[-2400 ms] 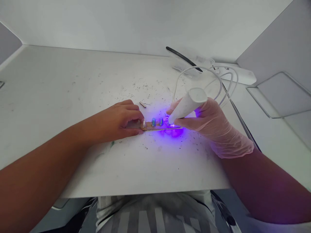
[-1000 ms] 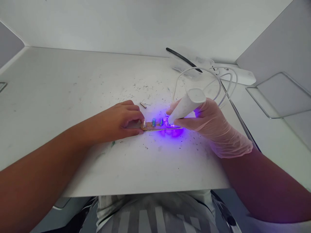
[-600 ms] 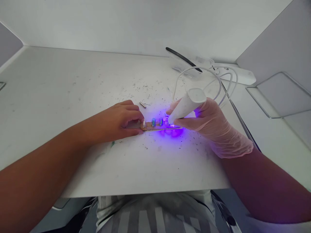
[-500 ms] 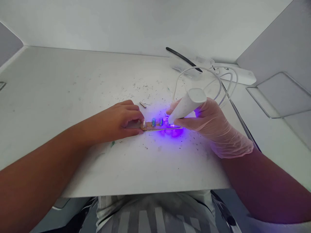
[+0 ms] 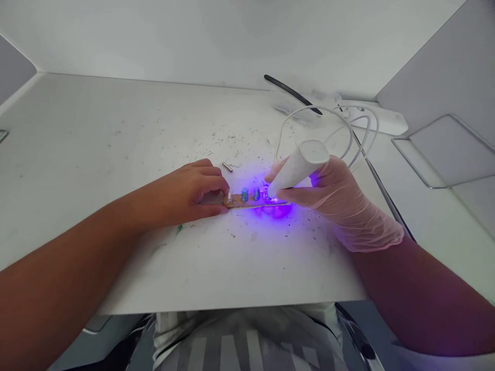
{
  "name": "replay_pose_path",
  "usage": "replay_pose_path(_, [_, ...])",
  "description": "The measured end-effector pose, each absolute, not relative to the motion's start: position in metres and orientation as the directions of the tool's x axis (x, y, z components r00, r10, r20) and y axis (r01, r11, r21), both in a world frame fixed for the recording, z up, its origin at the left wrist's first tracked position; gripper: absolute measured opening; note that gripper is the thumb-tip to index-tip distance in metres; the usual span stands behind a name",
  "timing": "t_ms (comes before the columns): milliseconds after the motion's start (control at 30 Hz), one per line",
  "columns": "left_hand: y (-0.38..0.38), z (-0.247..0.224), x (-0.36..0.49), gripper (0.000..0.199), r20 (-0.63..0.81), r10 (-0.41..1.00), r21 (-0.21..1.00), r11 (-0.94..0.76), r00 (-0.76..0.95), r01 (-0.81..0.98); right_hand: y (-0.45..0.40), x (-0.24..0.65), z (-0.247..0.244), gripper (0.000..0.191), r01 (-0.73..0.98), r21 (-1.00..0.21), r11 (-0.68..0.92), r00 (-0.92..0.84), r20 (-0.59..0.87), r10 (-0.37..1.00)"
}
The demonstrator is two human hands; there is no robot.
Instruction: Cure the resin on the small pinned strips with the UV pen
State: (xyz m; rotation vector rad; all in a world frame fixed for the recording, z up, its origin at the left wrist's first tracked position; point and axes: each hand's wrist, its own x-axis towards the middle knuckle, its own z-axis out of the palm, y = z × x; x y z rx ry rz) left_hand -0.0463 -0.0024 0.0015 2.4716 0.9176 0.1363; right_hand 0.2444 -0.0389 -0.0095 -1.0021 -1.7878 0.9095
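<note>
My right hand, in a thin translucent glove, is closed around a white handheld UV lamp. The lamp tilts down and throws violet light over the right end of a narrow strip. Several small glossy nail tips stand on that strip, among them a blue-green nail tip. My bare left hand pinches the strip's left end between thumb and fingers, close to a pale nail tip. The lamp and glove hide the strip's far right part.
A small metal cylinder lies behind the strip amid scattered dark specks on the white table. Toward the back are a black nail file and a white device. A looped white cable runs near my right hand.
</note>
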Motion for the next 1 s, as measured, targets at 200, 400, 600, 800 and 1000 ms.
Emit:
replay_pose_path(200, [-0.0024, 0.0017, -0.0467, 0.029, -0.07, 0.633, 0.485, -0.653, 0.771, 0.581, -0.0396, 0.2441, -0.0091, 0.015, 0.262, -0.877, 0.402, -0.292, 0.325, 0.899])
replay_pose_path(400, [-0.0023, 0.0022, -0.0466, 0.029, -0.058, 0.631, 0.489, -0.657, 0.773, 0.573, -0.0404, 0.2444, -0.0093, 0.015, 0.263, -0.88, 0.397, -0.297, 0.317, 0.901])
replay_pose_path(600, [-0.0017, 0.0008, -0.0466, 0.029, -0.064, 0.637, 0.48, -0.655, 0.768, 0.583, -0.0403, 0.2443, -0.0094, 0.015, 0.267, -0.873, 0.407, -0.296, 0.328, 0.897])
replay_pose_path(800, [-0.0022, 0.0016, -0.047, 0.028, -0.058, 0.63, 0.489, -0.658, 0.774, 0.572, -0.0404, 0.2452, -0.0101, 0.016, 0.262, -0.875, 0.408, -0.301, 0.327, 0.896])
replay_pose_path(1000, [-0.0022, 0.0025, -0.0456, 0.028, -0.062, 0.636, 0.491, -0.651, 0.769, 0.579, -0.0399, 0.246, -0.0117, 0.015, 0.268, -0.871, 0.412, -0.3, 0.331, 0.895])
